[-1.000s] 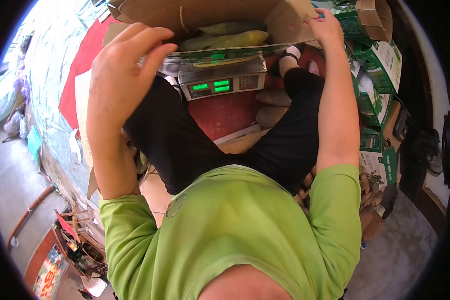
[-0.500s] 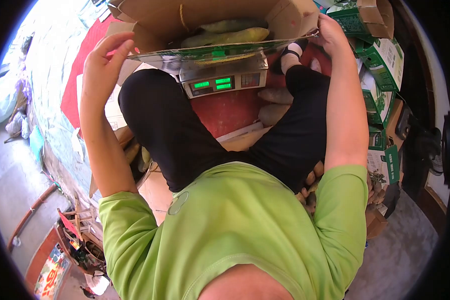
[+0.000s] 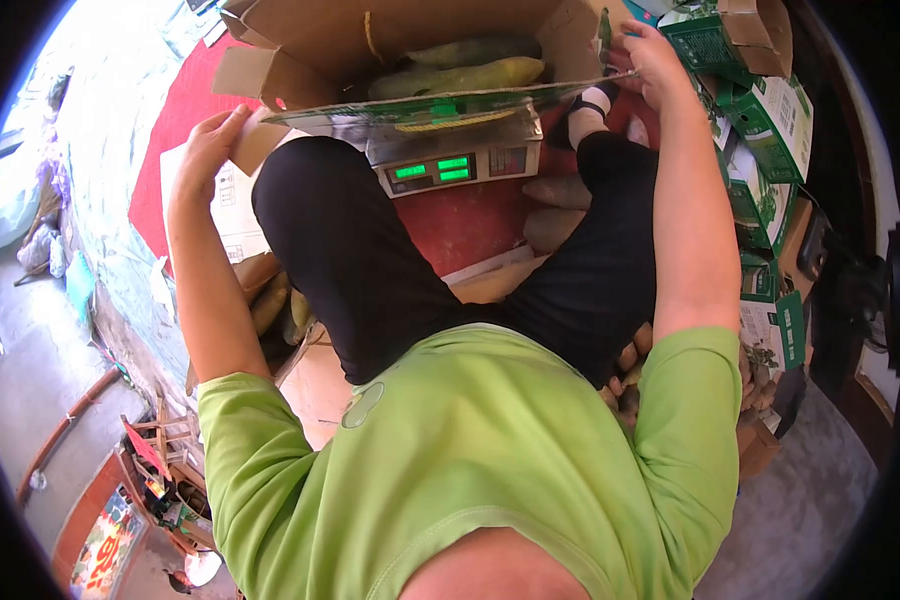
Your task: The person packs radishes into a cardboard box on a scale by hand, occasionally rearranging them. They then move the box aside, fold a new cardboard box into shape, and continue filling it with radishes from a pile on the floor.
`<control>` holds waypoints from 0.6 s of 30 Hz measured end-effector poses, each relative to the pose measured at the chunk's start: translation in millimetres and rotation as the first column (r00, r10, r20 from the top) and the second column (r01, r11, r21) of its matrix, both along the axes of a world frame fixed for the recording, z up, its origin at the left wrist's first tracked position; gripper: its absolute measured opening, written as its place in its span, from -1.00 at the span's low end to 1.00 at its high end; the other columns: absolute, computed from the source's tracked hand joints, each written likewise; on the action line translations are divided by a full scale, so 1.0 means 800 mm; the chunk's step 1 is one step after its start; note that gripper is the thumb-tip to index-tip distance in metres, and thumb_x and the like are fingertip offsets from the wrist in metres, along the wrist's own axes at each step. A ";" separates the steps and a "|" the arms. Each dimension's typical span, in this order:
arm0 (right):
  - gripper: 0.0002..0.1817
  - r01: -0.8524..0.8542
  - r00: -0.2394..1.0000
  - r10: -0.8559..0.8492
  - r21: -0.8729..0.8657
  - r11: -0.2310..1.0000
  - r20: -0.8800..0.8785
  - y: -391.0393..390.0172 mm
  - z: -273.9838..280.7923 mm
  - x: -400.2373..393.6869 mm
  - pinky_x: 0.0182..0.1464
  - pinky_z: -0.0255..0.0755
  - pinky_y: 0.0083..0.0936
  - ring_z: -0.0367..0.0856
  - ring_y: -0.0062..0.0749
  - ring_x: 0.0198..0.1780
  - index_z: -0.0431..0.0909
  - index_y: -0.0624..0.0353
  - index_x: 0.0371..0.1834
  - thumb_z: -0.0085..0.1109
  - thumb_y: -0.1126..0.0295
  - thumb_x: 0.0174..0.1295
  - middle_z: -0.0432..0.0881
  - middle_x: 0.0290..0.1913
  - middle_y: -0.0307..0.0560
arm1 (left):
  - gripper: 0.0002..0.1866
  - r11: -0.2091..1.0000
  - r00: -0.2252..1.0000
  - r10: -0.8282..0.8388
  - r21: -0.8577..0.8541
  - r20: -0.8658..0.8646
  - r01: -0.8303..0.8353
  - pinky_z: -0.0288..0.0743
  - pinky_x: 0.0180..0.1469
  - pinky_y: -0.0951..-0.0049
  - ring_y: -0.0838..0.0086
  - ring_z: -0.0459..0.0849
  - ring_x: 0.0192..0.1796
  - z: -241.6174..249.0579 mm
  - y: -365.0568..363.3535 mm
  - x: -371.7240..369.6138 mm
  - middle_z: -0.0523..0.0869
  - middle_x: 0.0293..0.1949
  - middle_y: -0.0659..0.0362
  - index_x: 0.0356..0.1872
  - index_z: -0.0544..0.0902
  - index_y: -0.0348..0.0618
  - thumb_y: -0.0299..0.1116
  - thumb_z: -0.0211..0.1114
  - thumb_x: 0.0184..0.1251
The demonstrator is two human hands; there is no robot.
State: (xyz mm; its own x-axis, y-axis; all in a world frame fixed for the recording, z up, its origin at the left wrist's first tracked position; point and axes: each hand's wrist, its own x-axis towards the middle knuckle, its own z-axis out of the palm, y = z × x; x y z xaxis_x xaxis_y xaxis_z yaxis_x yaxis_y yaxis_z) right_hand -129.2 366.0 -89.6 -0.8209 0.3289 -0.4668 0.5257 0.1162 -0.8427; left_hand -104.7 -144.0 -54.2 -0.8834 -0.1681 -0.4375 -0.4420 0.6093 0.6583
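An open cardboard box (image 3: 315,45) rests on a digital scale (image 3: 505,162) with lit green numbers. Inside it lie long yellow-green vegetables (image 3: 480,76) whose kind I cannot make out. My left hand (image 3: 208,150) is closed on the small flap (image 3: 258,142) at the box's near left corner, thumb on top. At the near right corner, my right hand (image 3: 654,62) grips the box's edge beside a raised flap (image 3: 604,35). The green printed front flap (image 3: 450,108) stretches between both hands, above the scale's display.
My bent legs (image 3: 345,240) frame the scale on a red surface (image 3: 445,225). Long greyish vegetables (image 3: 555,228) lie right of it. Green and white cartons (image 3: 775,125) are stacked at the right. More long vegetables (image 3: 270,305) sit by my left knee, and brown tubers (image 3: 630,360) by my right thigh.
My left hand has moved from beside the box onto its left corner flap, which now sticks outward. My right hand's fingers have shifted, and a flap now stands up beside them.
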 end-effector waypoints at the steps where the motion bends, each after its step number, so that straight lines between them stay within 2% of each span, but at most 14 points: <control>1: -0.52 -0.001 1.000 0.000 0.040 0.999 0.023 -0.008 0.007 0.002 -0.08 0.44 -0.30 0.60 -0.44 -0.05 0.29 -0.04 0.32 0.06 0.32 0.32 0.61 -0.05 -0.22 | -0.51 0.997 1.000 -0.023 0.068 0.008 0.022 0.44 0.01 0.48 0.48 0.64 -0.11 -0.006 -0.001 -0.004 0.72 -0.17 0.12 0.06 0.62 -0.27 -0.02 0.20 0.38; 2: -0.49 -0.003 0.999 -0.001 0.078 0.997 0.047 -0.017 0.015 0.006 -0.06 0.43 -0.28 0.60 -0.42 -0.03 0.25 -0.03 0.34 0.07 0.32 0.31 0.60 -0.02 -0.20 | -0.50 0.990 0.999 -0.045 0.134 0.015 0.043 0.45 0.00 0.51 0.49 0.64 -0.11 -0.004 0.001 -0.006 0.70 -0.14 0.12 0.10 0.59 -0.30 -0.04 0.20 0.39; 3: -0.47 -0.009 1.000 0.007 0.093 0.996 0.022 -0.025 0.025 0.012 -0.18 0.43 -0.33 0.60 -0.43 -0.13 0.28 0.03 0.33 0.06 0.32 0.26 0.60 -0.07 -0.12 | -0.52 0.975 1.000 -0.009 0.222 0.026 0.003 0.47 0.02 0.50 0.49 0.64 -0.09 0.000 0.007 -0.006 0.70 -0.12 0.12 0.09 0.58 -0.34 -0.09 0.21 0.39; 4: -0.47 -0.012 1.000 0.011 0.089 0.996 0.013 -0.027 0.025 0.011 -0.18 0.43 -0.33 0.60 -0.43 -0.13 0.28 0.03 0.33 0.06 0.32 0.26 0.60 -0.07 -0.12 | -0.52 0.952 0.999 0.014 0.305 0.035 -0.024 0.48 0.04 0.52 0.49 0.64 -0.07 0.000 0.010 -0.007 0.69 -0.10 0.10 0.10 0.57 -0.33 -0.10 0.21 0.40; 6: -0.44 0.043 0.999 -0.045 0.094 0.995 0.014 -0.024 0.019 0.009 -0.18 0.43 -0.31 0.60 -0.40 -0.13 0.24 0.01 0.36 0.08 0.35 0.26 0.60 -0.06 -0.14 | -0.54 0.933 0.998 0.028 0.356 0.052 -0.044 0.49 0.04 0.53 0.48 0.64 -0.04 -0.008 0.006 -0.011 0.68 -0.06 0.09 0.13 0.55 -0.32 -0.13 0.19 0.41; 7: -0.43 0.009 1.000 -0.011 0.089 0.996 0.023 -0.021 0.019 0.008 -0.19 0.43 -0.30 0.60 -0.37 -0.11 0.22 0.02 0.36 0.08 0.37 0.26 0.59 -0.04 -0.13 | -0.54 0.934 0.999 0.030 0.356 0.044 -0.043 0.49 0.04 0.53 0.48 0.64 -0.04 -0.010 0.003 -0.010 0.68 -0.06 0.09 0.13 0.55 -0.32 -0.13 0.19 0.41; 9: -0.43 0.040 0.999 -0.040 0.039 0.998 -0.018 -0.030 0.022 0.008 -0.19 0.44 -0.30 0.59 -0.36 -0.08 0.22 0.03 0.36 0.09 0.38 0.25 0.58 -0.03 -0.13 | -0.55 0.800 0.992 0.113 0.587 0.056 -0.124 0.51 0.08 0.48 0.42 0.63 0.03 -0.016 -0.002 -0.004 0.64 0.04 0.04 0.20 0.49 -0.31 -0.20 0.13 0.46; 10: -0.42 0.073 0.996 -0.073 -0.007 0.997 -0.050 -0.028 0.022 0.009 -0.19 0.44 -0.29 0.58 -0.36 -0.06 0.22 0.04 0.36 0.10 0.40 0.25 0.58 -0.02 -0.13 | -0.55 0.796 0.993 0.106 0.594 0.048 -0.114 0.51 0.08 0.48 0.42 0.63 0.03 -0.021 -0.004 -0.001 0.64 0.04 0.04 0.20 0.49 -0.31 -0.20 0.13 0.46; 12: -0.39 0.051 0.997 -0.049 0.035 0.998 -0.053 -0.019 0.010 0.003 -0.23 0.47 -0.25 0.61 -0.31 -0.10 0.21 0.08 0.37 0.16 0.43 0.23 0.55 0.01 -0.08 | -0.56 0.607 0.975 0.200 0.770 0.094 -0.198 0.50 0.15 0.41 0.36 0.61 0.10 -0.034 -0.013 0.004 0.57 0.13 0.00 0.26 0.43 -0.30 -0.27 0.07 0.48; 16: -0.40 0.079 0.996 -0.078 0.033 0.996 -0.052 -0.025 0.025 0.009 -0.24 0.47 -0.27 0.62 -0.29 -0.13 0.19 0.14 0.38 0.13 0.44 0.26 0.55 0.01 -0.03 | -0.58 0.650 0.960 0.257 0.715 0.112 -0.258 0.52 0.16 0.37 0.31 0.59 0.13 -0.028 -0.002 0.007 0.54 0.17 -0.03 0.28 0.41 -0.28 -0.31 0.04 0.49; 18: -0.43 0.101 0.995 -0.101 0.040 0.994 -0.008 -0.026 0.025 0.007 -0.24 0.47 -0.28 0.62 -0.30 -0.12 0.20 0.14 0.36 0.10 0.41 0.29 0.57 -0.02 -0.04 | -0.58 0.655 0.965 0.243 0.718 0.095 -0.235 0.54 0.13 0.41 0.36 0.61 0.10 -0.019 0.002 0.005 0.59 0.11 -0.01 0.25 0.44 -0.29 -0.30 0.08 0.47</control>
